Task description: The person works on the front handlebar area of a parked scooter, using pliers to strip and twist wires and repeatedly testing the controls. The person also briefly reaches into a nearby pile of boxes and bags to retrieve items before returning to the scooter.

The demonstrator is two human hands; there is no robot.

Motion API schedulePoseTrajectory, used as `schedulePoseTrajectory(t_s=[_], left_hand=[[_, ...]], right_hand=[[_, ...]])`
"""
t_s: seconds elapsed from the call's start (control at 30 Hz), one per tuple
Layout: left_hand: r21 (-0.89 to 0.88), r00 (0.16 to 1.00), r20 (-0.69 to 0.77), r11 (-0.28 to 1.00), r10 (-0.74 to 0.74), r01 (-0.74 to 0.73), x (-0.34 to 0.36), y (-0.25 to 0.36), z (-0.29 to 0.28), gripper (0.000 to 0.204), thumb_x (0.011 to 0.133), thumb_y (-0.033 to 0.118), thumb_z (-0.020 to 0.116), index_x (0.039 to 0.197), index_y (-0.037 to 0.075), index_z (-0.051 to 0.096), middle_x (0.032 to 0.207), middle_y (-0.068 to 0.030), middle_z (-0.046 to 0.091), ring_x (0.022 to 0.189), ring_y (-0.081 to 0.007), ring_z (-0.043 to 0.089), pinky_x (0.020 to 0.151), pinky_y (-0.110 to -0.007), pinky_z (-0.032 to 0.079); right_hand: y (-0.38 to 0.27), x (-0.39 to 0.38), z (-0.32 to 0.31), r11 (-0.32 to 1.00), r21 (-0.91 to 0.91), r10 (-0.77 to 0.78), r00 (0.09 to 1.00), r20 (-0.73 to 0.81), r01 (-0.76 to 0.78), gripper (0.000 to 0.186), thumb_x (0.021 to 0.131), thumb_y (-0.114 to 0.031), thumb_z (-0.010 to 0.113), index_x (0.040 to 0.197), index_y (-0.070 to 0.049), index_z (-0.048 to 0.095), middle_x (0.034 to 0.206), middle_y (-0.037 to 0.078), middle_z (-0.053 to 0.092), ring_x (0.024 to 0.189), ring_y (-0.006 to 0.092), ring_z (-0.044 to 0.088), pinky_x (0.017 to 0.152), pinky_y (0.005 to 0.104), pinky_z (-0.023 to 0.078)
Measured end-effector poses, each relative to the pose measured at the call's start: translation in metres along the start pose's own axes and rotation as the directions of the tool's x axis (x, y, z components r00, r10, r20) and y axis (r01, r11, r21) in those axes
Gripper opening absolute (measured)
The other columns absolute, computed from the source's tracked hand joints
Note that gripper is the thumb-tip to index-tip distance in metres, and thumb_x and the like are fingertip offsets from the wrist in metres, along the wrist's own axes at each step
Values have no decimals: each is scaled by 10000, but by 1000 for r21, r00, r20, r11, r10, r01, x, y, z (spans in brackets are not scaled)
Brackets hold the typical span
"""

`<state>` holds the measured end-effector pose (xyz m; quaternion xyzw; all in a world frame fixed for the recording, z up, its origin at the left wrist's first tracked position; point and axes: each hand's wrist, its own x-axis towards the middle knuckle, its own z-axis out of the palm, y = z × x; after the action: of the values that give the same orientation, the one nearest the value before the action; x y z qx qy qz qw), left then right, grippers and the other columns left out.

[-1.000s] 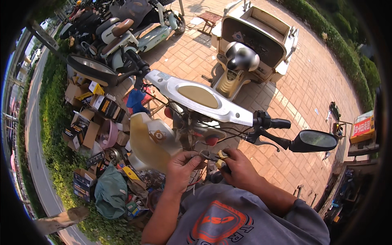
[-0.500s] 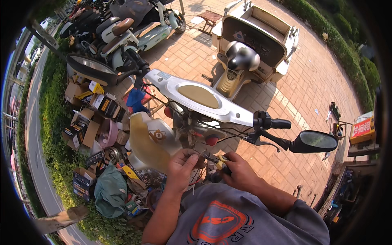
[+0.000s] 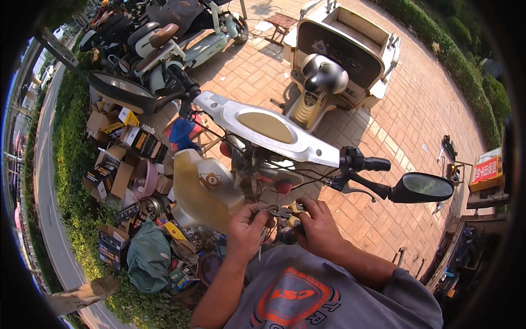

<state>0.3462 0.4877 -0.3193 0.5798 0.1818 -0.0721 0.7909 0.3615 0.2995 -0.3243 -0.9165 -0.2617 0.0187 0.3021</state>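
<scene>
- Handlebar cover (image 3: 268,129): white, beyond both hands.
- Left hand (image 3: 246,226): thumb and fingers pinching what looks like thin wire.
- Right hand (image 3: 319,226): curled round the pliers' handles.
- Pliers (image 3: 293,221): yellow-handled, between the hands, pointing left — bite cannot be told.
- Wire (image 3: 272,208): at left fingertips; step probably cutting or stripping — next calls for steady pinch, firm squeeze.

The left hand (image 3: 246,226) pinches a thin wire (image 3: 272,209) while the right hand (image 3: 321,226) holds yellow-handled pliers (image 3: 285,212), nose at the wire; beyond them spans a silver handlebar cover (image 3: 267,127), with cardboard boxes (image 3: 123,181) piled farther left
</scene>
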Motion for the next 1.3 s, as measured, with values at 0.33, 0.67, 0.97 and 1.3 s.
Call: schedulePoseTrajectory(t_s=[0.33,0.67,0.97,1.3], left_hand=[[159,999,25,986,-48,44,-3,4,-5,182,925,168,623,972,-7,634,780,-5,640,665,-52,555,582,-207,449],[203,966,252,979,-62,10,15,14,-18,124,926,132,571,910,9,568,796,11,566,713,-46,484,621,-213,411],[-90,929,339,978,-147,187,24,7,-29,139,924,133,576,962,-1,584,784,-5,569,701,-58,495,626,-216,417],[371,978,205,922,35,-110,17,-6,-16,240,975,37,424,1183,6,540,920,-15,584,787,-49,513,707,-198,436]], right_hand=[[2,1,-2,999,36,-7,996,92,4,247,716,-99,680,908,39,609,1089,203,532,957,370,537,812,426,467],[10,15,-27,589,579,56,743,667,-564,293,867,-254,659,951,24,628,976,150,601,787,229,614,665,327,483],[14,-6,8,-535,577,-210,759,617,-617,268,912,-228,621,984,30,602,1045,127,600,801,169,612,689,315,503],[-5,7,-13,1000,-12,22,991,136,-20,256,766,-176,665,931,17,630,1142,155,526,1056,324,496,894,417,411]])
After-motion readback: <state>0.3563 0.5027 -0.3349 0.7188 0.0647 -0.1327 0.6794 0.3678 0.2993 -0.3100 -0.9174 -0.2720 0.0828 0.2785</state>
